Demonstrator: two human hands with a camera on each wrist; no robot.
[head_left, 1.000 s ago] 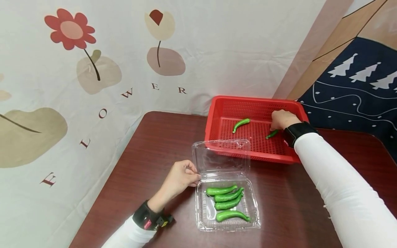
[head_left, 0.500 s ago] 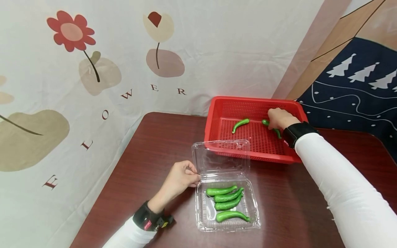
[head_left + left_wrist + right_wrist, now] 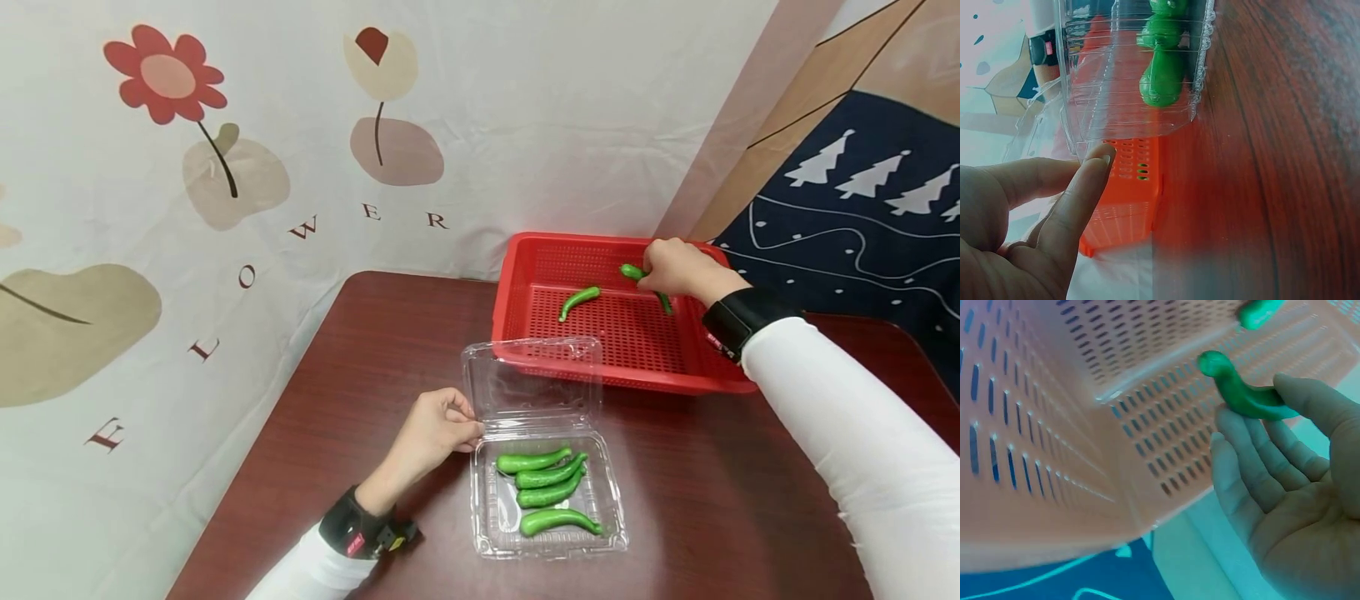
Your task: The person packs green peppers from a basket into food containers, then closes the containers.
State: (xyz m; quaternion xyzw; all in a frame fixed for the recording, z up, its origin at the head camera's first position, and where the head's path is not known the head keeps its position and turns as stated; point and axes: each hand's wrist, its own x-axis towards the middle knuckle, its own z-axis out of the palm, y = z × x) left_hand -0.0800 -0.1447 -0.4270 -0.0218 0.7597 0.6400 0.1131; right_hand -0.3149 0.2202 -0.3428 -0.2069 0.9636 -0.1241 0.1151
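Note:
My right hand (image 3: 682, 268) pinches a curved green chili pepper (image 3: 1241, 394) between thumb and fingers, inside the red basket (image 3: 622, 379). Its middle is hidden by the hand in the head view. Another green pepper (image 3: 579, 302) lies on the basket floor to the left. At the hinge corner of a clear plastic clamshell box (image 3: 487, 533), my left hand (image 3: 435, 429) pinches the edge with thumb and finger. The box's lid (image 3: 536, 383) stands raised, overlapping the basket's front rim. Several green peppers (image 3: 551, 477) lie side by side in the box.
The dark wooden table (image 3: 360, 350) carries both containers, the basket at the back right. A white cloth with printed flowers (image 3: 300, 108) hangs behind it, and a dark blue printed cloth (image 3: 862, 208) hangs at the right.
My right hand has lifted the pepper from the basket floor and moved up and slightly left with it. The left hand and the box have stayed in place.

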